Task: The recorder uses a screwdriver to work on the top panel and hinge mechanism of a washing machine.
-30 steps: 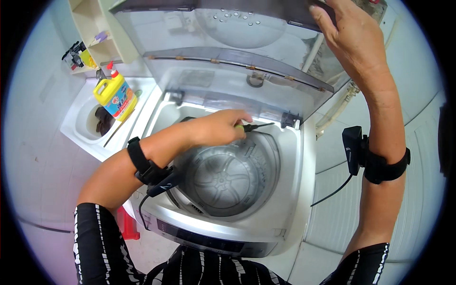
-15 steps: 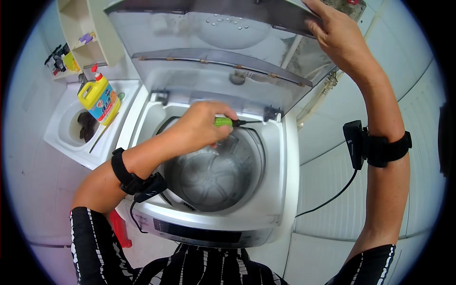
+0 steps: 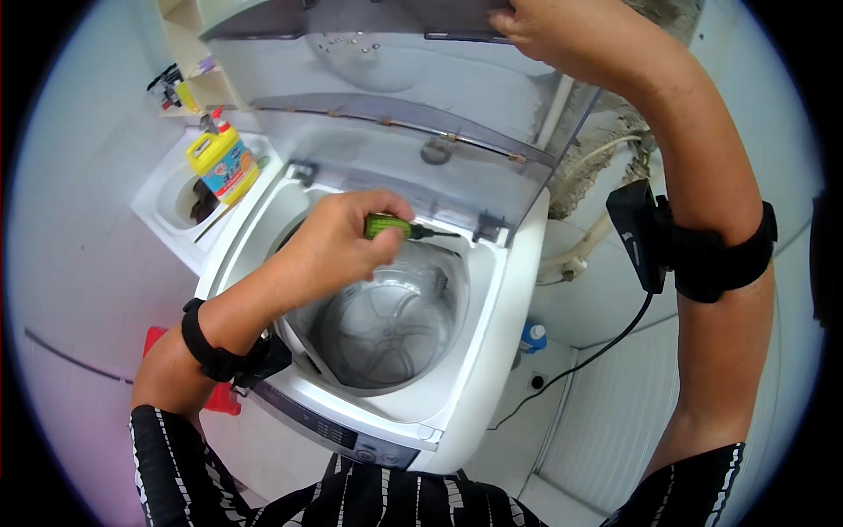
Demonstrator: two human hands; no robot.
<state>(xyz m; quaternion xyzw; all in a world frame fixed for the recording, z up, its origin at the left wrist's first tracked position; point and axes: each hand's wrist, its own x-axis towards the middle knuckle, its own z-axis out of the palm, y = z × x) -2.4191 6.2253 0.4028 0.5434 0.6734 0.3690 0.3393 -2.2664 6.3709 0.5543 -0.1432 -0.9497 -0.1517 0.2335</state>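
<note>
Washer (image 3: 485, 373) slants more now, blue bottle (image 3: 532, 338) newly in view, lower right; left fingers (image 3: 395, 205) still clasp screwdriver (image 3: 384, 227) above tub (image 3: 391, 335), mid-frame; right fingers (image 3: 516, 26) still grip lid (image 3: 386, 75), top; sink (image 3: 155, 212), left, holds dark item (image 3: 204, 202)

The upper frame edge cuts off the lid (image 3: 373, 21) and right hand (image 3: 540, 25). At center, the left hand (image 3: 344, 235) covers part of the green-handled screwdriver (image 3: 386, 227). Right of center, the washing machine (image 3: 485, 373) partly hides a blue bottle (image 3: 532, 339).
</note>
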